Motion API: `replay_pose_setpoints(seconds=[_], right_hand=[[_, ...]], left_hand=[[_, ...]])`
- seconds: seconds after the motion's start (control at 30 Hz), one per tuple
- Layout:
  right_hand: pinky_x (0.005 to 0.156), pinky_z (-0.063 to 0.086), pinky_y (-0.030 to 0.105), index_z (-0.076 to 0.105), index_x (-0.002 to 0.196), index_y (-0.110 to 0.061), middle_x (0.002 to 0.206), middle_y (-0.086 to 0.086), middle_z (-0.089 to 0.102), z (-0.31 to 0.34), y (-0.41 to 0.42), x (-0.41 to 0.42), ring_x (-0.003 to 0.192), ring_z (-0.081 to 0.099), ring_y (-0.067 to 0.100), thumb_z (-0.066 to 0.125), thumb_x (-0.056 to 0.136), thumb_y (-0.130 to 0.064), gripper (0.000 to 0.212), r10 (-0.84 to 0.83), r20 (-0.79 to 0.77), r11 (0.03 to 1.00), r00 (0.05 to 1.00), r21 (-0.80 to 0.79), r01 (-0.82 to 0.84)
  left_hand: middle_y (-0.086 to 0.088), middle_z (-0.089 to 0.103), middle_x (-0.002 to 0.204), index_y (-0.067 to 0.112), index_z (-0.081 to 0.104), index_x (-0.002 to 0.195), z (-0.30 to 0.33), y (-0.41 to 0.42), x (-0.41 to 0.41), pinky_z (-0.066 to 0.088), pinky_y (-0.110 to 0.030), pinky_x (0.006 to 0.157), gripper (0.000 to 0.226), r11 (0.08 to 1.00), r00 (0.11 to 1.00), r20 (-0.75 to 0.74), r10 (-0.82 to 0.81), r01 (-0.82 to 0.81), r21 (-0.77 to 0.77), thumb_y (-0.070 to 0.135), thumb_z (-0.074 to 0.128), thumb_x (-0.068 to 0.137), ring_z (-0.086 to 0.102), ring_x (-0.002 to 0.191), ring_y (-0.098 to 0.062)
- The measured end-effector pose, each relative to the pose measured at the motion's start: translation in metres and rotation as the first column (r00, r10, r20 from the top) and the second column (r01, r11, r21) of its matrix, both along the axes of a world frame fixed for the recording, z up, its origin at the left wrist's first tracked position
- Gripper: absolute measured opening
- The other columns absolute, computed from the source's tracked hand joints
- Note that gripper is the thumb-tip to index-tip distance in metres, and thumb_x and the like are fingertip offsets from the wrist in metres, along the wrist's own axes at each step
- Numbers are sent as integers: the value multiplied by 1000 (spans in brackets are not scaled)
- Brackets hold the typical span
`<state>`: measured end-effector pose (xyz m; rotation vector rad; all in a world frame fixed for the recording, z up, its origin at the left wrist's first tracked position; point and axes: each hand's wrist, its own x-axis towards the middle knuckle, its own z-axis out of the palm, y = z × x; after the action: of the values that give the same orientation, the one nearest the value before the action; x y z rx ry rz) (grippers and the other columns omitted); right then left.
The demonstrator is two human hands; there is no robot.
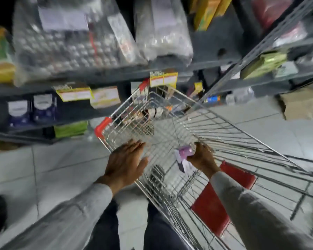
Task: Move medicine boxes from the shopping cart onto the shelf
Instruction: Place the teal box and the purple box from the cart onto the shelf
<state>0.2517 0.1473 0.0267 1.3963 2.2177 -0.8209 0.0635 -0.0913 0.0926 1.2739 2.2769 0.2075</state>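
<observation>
A wire shopping cart with red corner caps stands in front of me, tilted in the view. My right hand is inside the basket and grips a small purple and white medicine box. My left hand hovers over the cart's left rim with fingers spread and nothing in it. A few more small boxes lie blurred at the far end of the basket. The grey metal shelf runs across the upper left, just beyond the cart.
Plastic-wrapped packs fill the upper shelf level, with yellow price tags on its edge. Dark blue boxes and a green pack sit lower down. A second shelf unit stands at the right, a cardboard box beneath it.
</observation>
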Motion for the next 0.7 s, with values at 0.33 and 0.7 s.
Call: replay_pose_setpoints(seconds=[0.33, 0.7], right_hand=[[79, 59, 30, 43, 141, -12, 119, 2, 64, -91, -38, 33, 98, 63, 20, 90, 71, -24, 85, -166, -28, 984, 986, -63, 164], [87, 59, 47, 36, 142, -11, 124, 15, 59, -58, -41, 5, 104, 62, 33, 84, 78, -40, 85, -18, -144, 993, 989, 113, 34]], left_hand=[[-6, 59, 150, 16, 52, 148, -21, 1, -4, 44, -41, 115, 65, 1000, 997, -80, 2, 0, 20, 42, 46, 90, 47, 146, -24], [-4, 59, 150, 19, 49, 150, -23, 0, -3, 38, -38, 116, 66, 998, 996, -80, 41, -38, 47, 50, 39, 93, 48, 145, -23]])
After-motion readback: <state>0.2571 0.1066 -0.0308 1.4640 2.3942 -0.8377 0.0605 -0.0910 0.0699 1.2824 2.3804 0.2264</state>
